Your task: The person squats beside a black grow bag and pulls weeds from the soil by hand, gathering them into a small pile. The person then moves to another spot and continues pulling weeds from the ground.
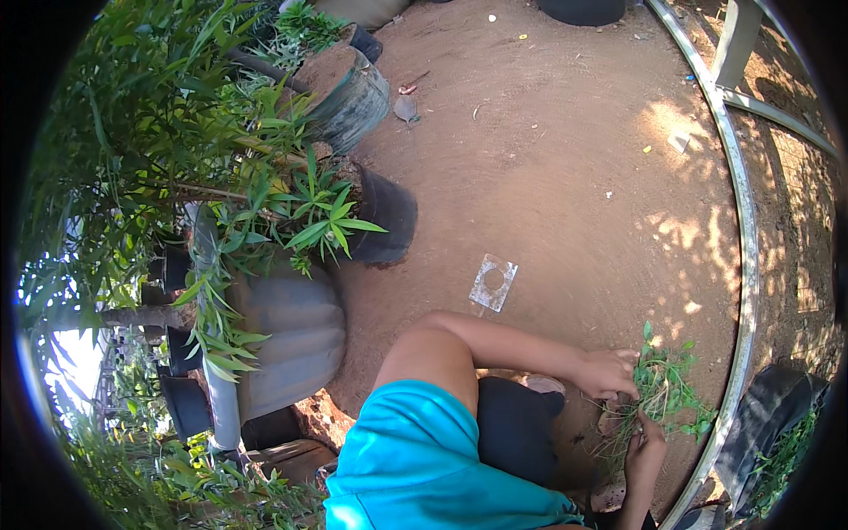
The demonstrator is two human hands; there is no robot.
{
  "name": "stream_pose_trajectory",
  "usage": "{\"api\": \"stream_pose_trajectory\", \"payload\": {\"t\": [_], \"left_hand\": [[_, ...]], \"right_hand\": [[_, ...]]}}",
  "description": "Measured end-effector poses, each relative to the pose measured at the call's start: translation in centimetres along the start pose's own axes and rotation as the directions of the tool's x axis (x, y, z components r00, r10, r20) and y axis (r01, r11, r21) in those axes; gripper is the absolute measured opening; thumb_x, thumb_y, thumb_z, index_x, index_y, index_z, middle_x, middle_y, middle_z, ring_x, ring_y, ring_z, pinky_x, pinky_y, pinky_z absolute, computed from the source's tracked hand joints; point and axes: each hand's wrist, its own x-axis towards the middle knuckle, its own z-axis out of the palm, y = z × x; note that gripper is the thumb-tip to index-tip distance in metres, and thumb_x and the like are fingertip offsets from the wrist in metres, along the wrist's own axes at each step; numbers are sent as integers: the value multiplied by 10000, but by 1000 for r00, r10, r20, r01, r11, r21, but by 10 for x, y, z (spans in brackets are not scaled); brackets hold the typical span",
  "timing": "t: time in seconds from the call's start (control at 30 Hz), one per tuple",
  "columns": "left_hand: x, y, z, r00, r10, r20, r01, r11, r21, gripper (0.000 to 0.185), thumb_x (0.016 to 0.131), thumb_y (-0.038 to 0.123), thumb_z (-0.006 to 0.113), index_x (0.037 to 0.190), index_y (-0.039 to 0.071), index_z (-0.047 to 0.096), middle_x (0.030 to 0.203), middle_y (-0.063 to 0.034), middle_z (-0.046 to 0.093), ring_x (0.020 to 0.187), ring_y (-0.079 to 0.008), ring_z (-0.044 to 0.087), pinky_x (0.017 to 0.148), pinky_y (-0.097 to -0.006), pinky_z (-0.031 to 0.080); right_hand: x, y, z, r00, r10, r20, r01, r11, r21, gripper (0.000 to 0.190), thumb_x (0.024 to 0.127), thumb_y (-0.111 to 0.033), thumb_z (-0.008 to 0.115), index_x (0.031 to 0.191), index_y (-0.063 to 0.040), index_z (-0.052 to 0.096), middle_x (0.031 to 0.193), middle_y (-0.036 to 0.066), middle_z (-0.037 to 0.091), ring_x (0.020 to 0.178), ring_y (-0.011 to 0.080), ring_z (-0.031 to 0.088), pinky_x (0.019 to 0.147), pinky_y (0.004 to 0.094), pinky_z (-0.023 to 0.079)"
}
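A loose bunch of leafy green plants (666, 391) with thin, pale stems lies low over the brown soil at the right. My left hand (604, 374) reaches in from the left and touches the edge of the bunch with bent fingers. Whether those fingers grip any stems is hard to make out. From below comes my right hand (646, 447), its thumb and forefinger pinching thin stems at the near side of the bunch. More dry, stringy stems trail down between the two hands. A foot (546, 384) shows behind my left forearm.
A curved metal rail (745, 265) runs along the right, with a black planter bag (762, 430) beyond it. Potted plants, including a black pot (384, 218), and a grey rounded container (291, 331) line the left. A square plate with a round hole (494, 283) lies on the soil.
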Motion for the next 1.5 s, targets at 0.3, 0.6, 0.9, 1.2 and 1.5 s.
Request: {"api": "stream_pose_trajectory", "payload": {"t": [0.3, 0.6, 0.9, 1.2, 1.5], "left_hand": [[7, -25, 15, 996, 6, 89, -4, 1000, -17, 180, 783, 165, 630, 961, 158, 656, 718, -66, 610, 777, -297, 628, 1075, -591, 283], [10, -27, 14, 999, 18, 37, -20, 999, 38, 92, 771, 178, 646, 860, 169, 670, 704, -60, 615, 784, -290, 630, 1053, -590, 304], [12, -19, 9, 998, 41, 47, -44, 997, 60, 66, 763, 184, 645, 821, 166, 670, 682, -57, 607, 760, -280, 627, 1057, -572, 313], [11, -9, 7, 990, 144, -12, -141, 980, 144, 76, 781, 197, 631, 737, 135, 626, 634, -73, 564, 718, -297, 603, 1021, -565, 347], [12, 13, -4, 982, 186, 15, -186, 964, 189, 74, 755, 164, 636, 793, 106, 612, 676, -73, 574, 773, -289, 604, 1015, -536, 340]], "right_hand": [[16, 18, 5, 989, 149, 28, -149, 989, 7, 383, 816, 77, 551, 1179, -12, 634, 1037, 221, 665, 972, 360, 644, 888, 396, 490], [23, 25, 10, 979, 191, 66, -193, 981, 17, 304, 845, 45, 561, 1135, 14, 650, 1020, 220, 675, 944, 337, 659, 877, 395, 497], [25, 4, 8, 975, 221, 26, -222, 960, 171, 284, 858, 15, 552, 1111, -23, 674, 986, 195, 682, 881, 333, 664, 799, 388, 514], [12, -12, 9, 987, 124, -99, -110, 984, 140, 242, 872, 17, 544, 1065, -6, 688, 869, 185, 685, 786, 290, 669, 746, 374, 512], [-1, -22, 5, 980, 161, -118, -135, 970, 204, 262, 829, 39, 576, 1056, -14, 695, 800, 176, 671, 737, 280, 658, 729, 374, 503]]}}
